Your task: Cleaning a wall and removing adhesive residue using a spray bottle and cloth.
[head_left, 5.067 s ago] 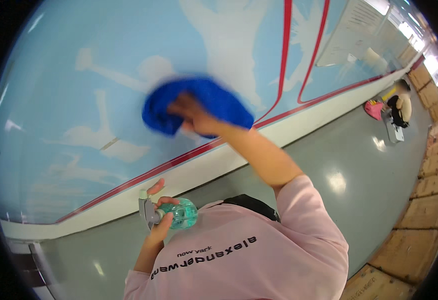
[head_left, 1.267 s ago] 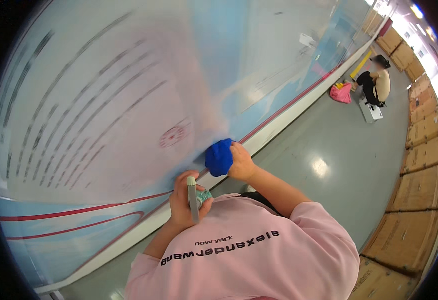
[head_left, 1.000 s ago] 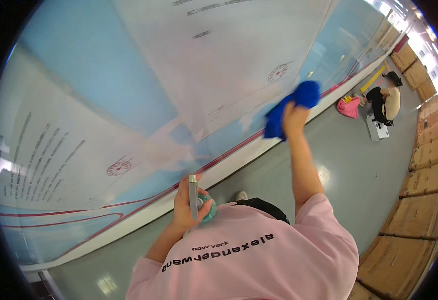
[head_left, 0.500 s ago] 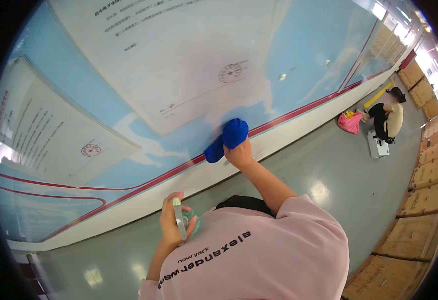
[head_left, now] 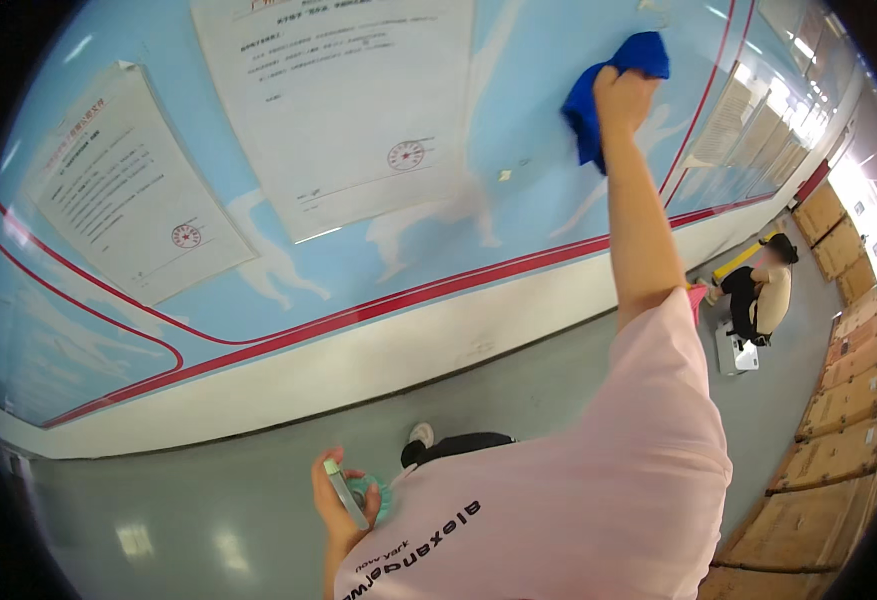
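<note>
Up on the glossy light-blue wall panel (head_left: 518, 215), my right hand (head_left: 625, 103) presses a blue cloth (head_left: 585, 108) flat against the surface, fingers closed over it. The cloth spreads above and to the left of the hand. Low in front of my body, my left hand (head_left: 332, 512) grips a spray bottle (head_left: 346, 494). Its grey head with a pale green tip points toward the wall, and a translucent teal body shows beside the fingers. Left of the cloth, a large white paper notice (head_left: 358, 110) with a red stamp is on the panel.
A smaller notice (head_left: 143, 190) is on the panel's left. Red stripes run above the white lower wall (head_left: 358, 365). Along the grey floor (head_left: 248, 490), a person (head_left: 773, 290) sits on a white box (head_left: 736, 352) at right. Wooden crates (head_left: 838, 420) line the right side.
My right hand has moved the cloth up and to the right, from the panel's lower stripe to higher on the blue area. My view has shifted. The left hand keeps its grip on the bottle.
</note>
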